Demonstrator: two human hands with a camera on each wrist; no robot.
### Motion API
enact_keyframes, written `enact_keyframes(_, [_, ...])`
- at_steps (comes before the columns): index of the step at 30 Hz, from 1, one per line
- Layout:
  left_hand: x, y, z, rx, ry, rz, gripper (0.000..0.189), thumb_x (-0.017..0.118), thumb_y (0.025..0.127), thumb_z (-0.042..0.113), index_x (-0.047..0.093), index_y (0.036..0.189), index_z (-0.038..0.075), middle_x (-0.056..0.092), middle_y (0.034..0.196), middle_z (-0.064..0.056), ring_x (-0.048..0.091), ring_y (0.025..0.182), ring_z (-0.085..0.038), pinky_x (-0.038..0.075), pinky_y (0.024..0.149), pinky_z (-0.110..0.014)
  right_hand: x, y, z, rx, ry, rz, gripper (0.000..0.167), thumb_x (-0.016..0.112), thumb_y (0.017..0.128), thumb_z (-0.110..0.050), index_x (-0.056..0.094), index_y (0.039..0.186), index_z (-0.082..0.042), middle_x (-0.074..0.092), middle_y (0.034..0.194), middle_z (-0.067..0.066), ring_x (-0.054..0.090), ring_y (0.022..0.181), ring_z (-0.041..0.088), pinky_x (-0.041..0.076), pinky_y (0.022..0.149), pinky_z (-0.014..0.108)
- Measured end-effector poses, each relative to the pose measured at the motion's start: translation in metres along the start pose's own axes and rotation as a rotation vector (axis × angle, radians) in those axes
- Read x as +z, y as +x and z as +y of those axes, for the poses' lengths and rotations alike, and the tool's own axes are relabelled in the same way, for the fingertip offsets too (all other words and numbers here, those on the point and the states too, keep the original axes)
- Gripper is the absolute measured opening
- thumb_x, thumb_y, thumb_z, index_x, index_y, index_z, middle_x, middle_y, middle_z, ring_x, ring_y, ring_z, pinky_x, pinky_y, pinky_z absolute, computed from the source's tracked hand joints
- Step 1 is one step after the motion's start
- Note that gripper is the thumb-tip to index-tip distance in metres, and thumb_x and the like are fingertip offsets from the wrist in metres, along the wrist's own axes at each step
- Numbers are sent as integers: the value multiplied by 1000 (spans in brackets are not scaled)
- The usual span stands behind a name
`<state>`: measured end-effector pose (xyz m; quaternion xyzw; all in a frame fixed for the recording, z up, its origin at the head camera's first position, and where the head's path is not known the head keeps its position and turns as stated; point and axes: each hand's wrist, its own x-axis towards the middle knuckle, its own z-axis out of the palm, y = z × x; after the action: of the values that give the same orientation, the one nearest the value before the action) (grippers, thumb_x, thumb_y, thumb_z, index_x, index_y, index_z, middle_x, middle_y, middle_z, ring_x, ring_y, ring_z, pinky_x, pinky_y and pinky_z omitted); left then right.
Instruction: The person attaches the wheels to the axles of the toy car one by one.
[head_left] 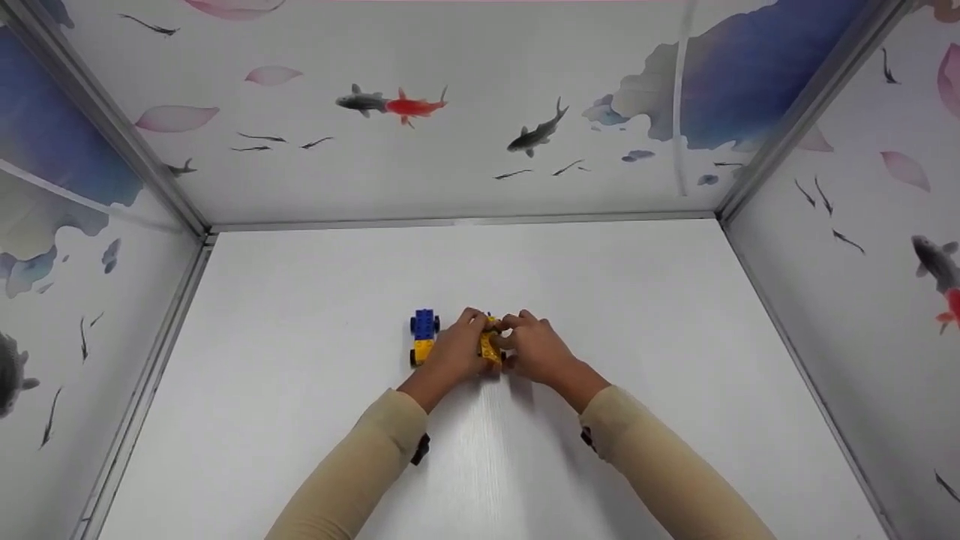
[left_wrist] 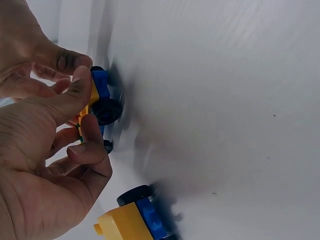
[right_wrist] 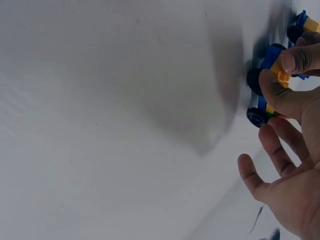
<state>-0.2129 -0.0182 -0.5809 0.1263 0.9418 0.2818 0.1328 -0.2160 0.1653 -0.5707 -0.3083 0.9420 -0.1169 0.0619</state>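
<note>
A small toy car [head_left: 490, 351] of yellow and blue building blocks with black wheels [left_wrist: 107, 111] sits between my two hands. From its left side my left hand [head_left: 456, 351] grips it, thumb and fingers bent about the body. My right hand [head_left: 541, 349] pinches the car from the right; in the right wrist view its thumb [right_wrist: 275, 92] lies by a wheel, while the other fingers spread loosely below. The hands hide much of the car's middle. Just left of my left hand stands a second toy car [head_left: 424, 328], blue on its far half and yellow on its near half.
The white table [head_left: 315, 390] carries both cars near its middle. Upright panels [head_left: 465, 180] printed with fish and petals enclose it at the back and both sides, with metal strips along the edges. Dark bands [head_left: 421, 449] show under both sleeve cuffs.
</note>
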Motion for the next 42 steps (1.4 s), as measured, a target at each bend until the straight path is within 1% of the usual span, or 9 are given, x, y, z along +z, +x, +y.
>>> enact_keyframes(4, [2,-1,-2,-4,-10,3,75,93,92,23,56,157,13,52,163,-9,69,130,-36,57,118,-49,1,-1,0,14,-17,-7,35,91,93,-15,84,128,-16,72,141,10,64,117,33,60,99,65])
enact_keyframes(11, [6,-1,-1,6,33,19,75,93,92,28,57,156,13,51,165,-8,72,120,-39,61,109,-53,2,-2,6,22,-16,-12,38,91,94,-18,83,131,-17,72,145,9,63,117,34,60,97,65])
enact_keyframes(18, [12,-2,5,5,80,11,78,90,95,31,54,161,14,49,170,-7,71,130,-40,61,111,-52,7,-7,12,44,-15,-15,42,92,93,-20,82,134,-21,71,146,8,63,116,33,60,95,64])
enact_keyframes(23, [16,-3,5,17,159,26,77,87,98,36,53,164,16,49,171,-8,61,140,-37,61,111,-50,9,-9,15,32,-31,2,40,92,93,-21,83,132,-23,72,144,8,64,116,35,61,94,65])
enact_keyframes(28, [20,-4,3,42,221,67,73,87,97,40,58,160,19,51,168,-10,53,138,-37,63,107,-48,12,-10,16,27,-25,7,43,90,94,-21,81,136,-24,71,145,9,65,118,37,61,95,67])
enact_keyframes(30, [20,-4,1,55,260,89,72,87,96,43,60,159,19,50,169,-10,51,137,-38,60,111,-49,14,-10,16,26,-16,9,44,90,95,-21,80,138,-24,71,146,9,64,118,36,60,96,66])
enact_keyframes(33, [20,-4,-2,64,296,112,72,86,96,48,62,157,19,43,174,-8,48,141,-40,52,119,-57,16,-9,17,21,-4,15,46,89,96,-21,78,141,-23,70,148,9,62,118,35,60,97,65])
enact_keyframes(37, [19,-4,-6,66,271,123,70,85,96,50,64,157,21,33,180,-6,41,151,-43,42,125,-66,16,-8,18,13,5,30,48,89,95,-22,77,142,-23,69,149,9,61,119,34,59,99,63])
enact_keyframes(42, [19,-10,-12,75,251,124,74,82,98,54,58,162,25,26,182,-12,33,160,-45,35,128,-70,21,-9,22,-14,17,51,51,88,96,-24,75,145,-23,66,154,7,60,129,36,57,105,66])
